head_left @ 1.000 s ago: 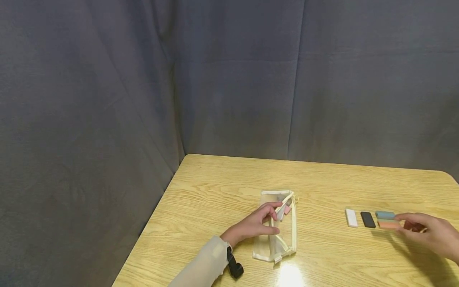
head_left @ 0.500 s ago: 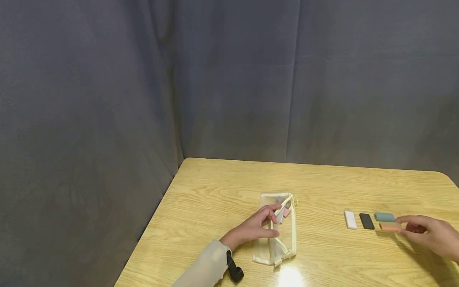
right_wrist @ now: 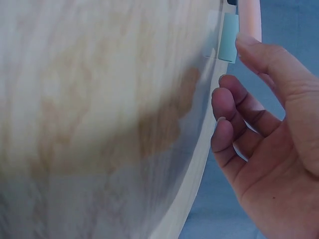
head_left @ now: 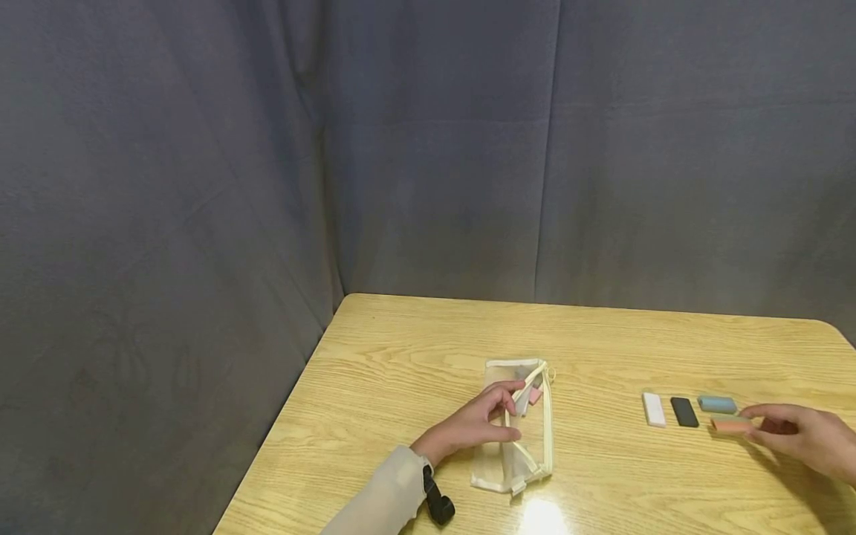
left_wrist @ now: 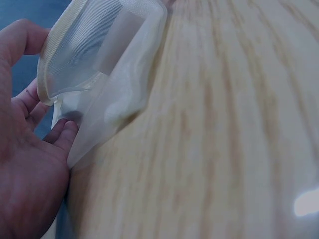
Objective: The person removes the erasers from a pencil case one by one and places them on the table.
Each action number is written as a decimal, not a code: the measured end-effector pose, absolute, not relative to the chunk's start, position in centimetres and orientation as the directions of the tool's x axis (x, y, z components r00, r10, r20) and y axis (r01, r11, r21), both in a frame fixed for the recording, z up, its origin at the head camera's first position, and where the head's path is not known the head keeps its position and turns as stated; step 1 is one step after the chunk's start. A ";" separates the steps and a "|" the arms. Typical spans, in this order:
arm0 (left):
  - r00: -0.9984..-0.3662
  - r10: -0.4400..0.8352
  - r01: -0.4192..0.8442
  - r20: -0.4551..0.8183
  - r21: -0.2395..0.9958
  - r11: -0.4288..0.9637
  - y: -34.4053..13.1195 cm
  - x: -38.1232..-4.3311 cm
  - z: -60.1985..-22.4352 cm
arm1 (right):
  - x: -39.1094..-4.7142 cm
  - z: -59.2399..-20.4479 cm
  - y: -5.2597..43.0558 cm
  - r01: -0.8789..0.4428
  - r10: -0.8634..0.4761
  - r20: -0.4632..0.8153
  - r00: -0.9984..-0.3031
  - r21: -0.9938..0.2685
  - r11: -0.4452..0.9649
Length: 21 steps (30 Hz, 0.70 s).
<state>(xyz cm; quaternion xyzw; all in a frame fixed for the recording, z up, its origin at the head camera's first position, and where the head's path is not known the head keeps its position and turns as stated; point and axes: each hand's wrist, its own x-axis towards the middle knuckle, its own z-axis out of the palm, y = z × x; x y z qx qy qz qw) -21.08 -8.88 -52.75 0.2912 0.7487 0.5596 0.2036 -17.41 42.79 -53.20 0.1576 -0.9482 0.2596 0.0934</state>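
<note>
A see-through mesh pouch (head_left: 493,461) with cream edging lies on the table, its zipped mouth gaping. My left hand (head_left: 471,423) holds the mouth, thumb and index finger spread along the edge. In the left wrist view, curved fingers of the left hand (left_wrist: 30,124) sit at the pouch rim (left_wrist: 45,69). A pink piece (head_left: 535,394) and other small items show inside. At the right, my right hand (head_left: 805,435) pinches a small orange block (head_left: 730,426) by its end; a greenish strip shows along its top. A blue block (head_left: 717,404) lies just behind it.
A white block (head_left: 654,409) and a black block (head_left: 684,412) lie side by side left of the blue one. The wooden table (head_left: 401,342) ends at a grey curtain (head_left: 435,148) behind and to the left. A black strap (head_left: 438,501) hangs from the left wrist.
The right hand has drawn the orange block slightly right, away from the blue block, widening the gap between them. The left hand and pouch stay in place.
</note>
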 end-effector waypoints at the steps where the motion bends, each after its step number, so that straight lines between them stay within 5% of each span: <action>1: -0.747 0.665 0.208 0.020 0.956 0.205 -8.9 -21.1 -52.8 | -17.4 -53.2 42.8 -0.325 -0.239 0.236 -0.942 -0.466 0.823; 6: -0.746 0.666 0.201 0.009 0.957 0.212 -9.0 -21.0 -52.7 | -17.5 -53.1 42.8 -0.246 -0.199 0.148 -0.969 -0.461 0.853; 14: -0.745 0.667 0.195 0.012 0.960 0.201 -9.0 -21.0 -52.7 | -17.8 -53.4 42.7 -0.294 -0.225 0.205 -0.953 -0.437 0.850; 21: -0.746 0.665 0.202 0.021 0.960 0.196 -8.9 -21.1 -52.7 | -18.3 -52.8 42.4 -0.220 -0.215 0.059 -0.975 -0.417 0.882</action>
